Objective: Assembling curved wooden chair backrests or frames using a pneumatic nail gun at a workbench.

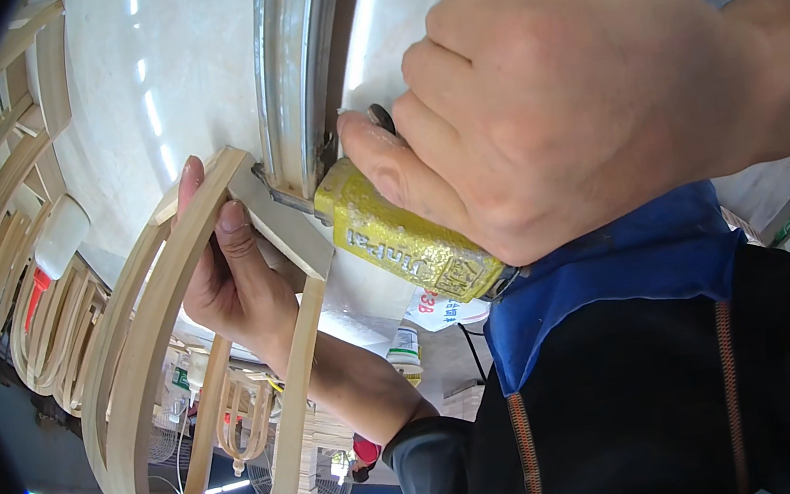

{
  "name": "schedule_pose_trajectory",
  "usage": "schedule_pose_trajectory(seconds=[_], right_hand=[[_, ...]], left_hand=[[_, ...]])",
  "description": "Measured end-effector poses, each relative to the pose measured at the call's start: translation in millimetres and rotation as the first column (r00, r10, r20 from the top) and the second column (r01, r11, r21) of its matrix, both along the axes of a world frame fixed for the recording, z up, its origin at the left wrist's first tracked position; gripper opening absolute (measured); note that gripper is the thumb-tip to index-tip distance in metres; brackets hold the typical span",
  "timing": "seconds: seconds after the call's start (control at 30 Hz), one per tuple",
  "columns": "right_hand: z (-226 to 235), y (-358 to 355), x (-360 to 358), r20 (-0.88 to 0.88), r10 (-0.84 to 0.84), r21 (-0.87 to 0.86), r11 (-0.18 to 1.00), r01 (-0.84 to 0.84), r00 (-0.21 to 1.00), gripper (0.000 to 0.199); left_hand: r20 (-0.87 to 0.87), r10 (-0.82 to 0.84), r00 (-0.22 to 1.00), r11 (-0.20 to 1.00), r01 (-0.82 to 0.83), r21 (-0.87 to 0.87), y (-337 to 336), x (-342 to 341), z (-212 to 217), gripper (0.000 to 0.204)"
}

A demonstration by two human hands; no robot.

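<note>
My right hand point(557, 103) is wrapped round the grip of a yellow pneumatic nail gun point(404, 236) with scuffed paint and a long metal magazine point(286, 80). The gun's nose is at the edge of a flat wooden crosspiece point(286, 227); I cannot tell whether they touch. That crosspiece joins the ends of a pale frame of bent wood strips point(139, 404), which curve into a long rounded loop. My left hand point(238, 279) grips the frame beside the crosspiece, thumb on the near side of a strip. Part of the gun's handle is hidden behind my right hand.
A whitish work surface point(178, 65) lies beyond the frame. Several curved wooden frames point(54, 335) are stacked at the left, near a white bottle point(63, 238) with a red nozzle. Farther off are a fan point(276, 481) and a person in red point(365, 449).
</note>
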State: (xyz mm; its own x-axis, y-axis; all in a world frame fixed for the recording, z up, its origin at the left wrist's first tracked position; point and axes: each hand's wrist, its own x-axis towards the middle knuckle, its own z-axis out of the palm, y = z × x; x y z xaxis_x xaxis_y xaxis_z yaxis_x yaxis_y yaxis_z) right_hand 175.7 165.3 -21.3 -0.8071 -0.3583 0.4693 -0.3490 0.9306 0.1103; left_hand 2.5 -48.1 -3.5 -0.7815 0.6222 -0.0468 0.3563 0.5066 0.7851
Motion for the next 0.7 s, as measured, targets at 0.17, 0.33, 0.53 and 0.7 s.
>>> schedule_pose_trajectory(seconds=[0.17,0.33,0.53,0.7], right_hand=[[7.0,11.8,-3.9,0.17,0.072,-0.144,0.988,-0.047,0.983,0.024],[13.3,17.9,-7.4,0.178,0.088,-0.112,0.991,-0.069,0.98,0.022],[6.1,17.3,-7.4,0.107,0.053,-0.152,0.988,-0.037,0.993,0.018],[5.5,19.3,-7.9,-0.005,0.021,-0.162,0.986,-0.022,1.0,0.019]], left_hand=[[0.05,0.034,0.998,0.999,-0.035,0.018,-1.2,0.8,1.0,0.035],[0.065,0.043,0.997,0.999,-0.045,0.03,0.4,1.6,1.5,0.035],[0.031,0.008,0.999,0.999,-0.009,0.033,1.6,1.4,1.0,0.034],[0.045,-0.005,0.999,0.999,0.003,0.053,2.2,0.2,-0.3,0.034]])
